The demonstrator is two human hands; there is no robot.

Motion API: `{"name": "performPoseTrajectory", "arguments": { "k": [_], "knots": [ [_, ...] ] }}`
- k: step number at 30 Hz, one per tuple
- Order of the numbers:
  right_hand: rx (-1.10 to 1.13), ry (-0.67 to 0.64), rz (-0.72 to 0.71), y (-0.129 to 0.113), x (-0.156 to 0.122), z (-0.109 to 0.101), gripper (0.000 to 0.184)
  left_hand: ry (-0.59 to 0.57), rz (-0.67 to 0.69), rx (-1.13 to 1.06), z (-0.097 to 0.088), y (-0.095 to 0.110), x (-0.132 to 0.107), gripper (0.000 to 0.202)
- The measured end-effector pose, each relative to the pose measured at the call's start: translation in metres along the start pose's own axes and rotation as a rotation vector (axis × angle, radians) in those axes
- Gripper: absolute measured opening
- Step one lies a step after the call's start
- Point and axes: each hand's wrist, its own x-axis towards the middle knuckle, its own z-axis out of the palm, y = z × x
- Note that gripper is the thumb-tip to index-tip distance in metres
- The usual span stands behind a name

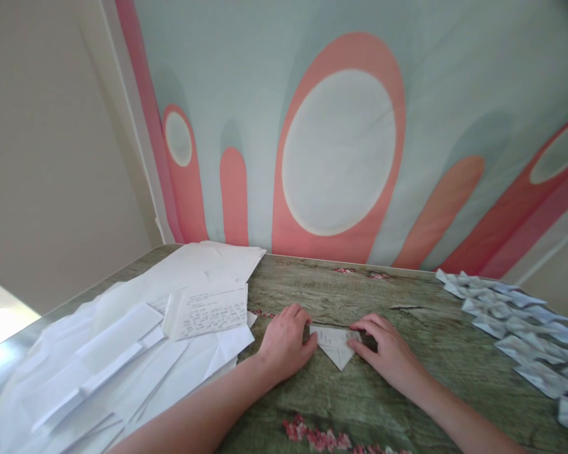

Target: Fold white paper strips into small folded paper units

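A small piece of paper (335,345), folded into a triangle with printed lines on it, lies on the wood-patterned table with its point toward me. My left hand (288,340) grips its left corner between thumb and fingers. At the right corner, the thumb and fingers of my right hand (381,343) pinch the paper too. Both hands rest low on the tabletop, one on each side of the triangle.
Loose white sheets (123,353) spread over the table's left side, with a handwritten page (213,309) on top. Rows of folded paper pieces (525,340) line the right side. A patterned backdrop (338,151) rises behind the table (303,277).
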Motion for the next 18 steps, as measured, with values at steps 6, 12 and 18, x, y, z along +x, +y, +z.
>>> {"name": "performPoseTrajectory", "arguments": {
  "k": [6,12,18],
  "knots": [
    [0.042,-0.018,0.033,-0.005,-0.001,-0.003,0.017,0.038,-0.006,-0.168,0.013,-0.01,0.004,0.029],
    [0.036,-0.107,0.111,-0.011,-0.003,-0.008,0.014,0.016,0.018,-0.199,0.015,-0.01,0.003,0.032],
    [-0.013,-0.186,0.204,-0.015,-0.005,-0.013,0.013,0.014,0.026,-0.228,0.018,-0.01,0.002,0.029]
  ]
}}
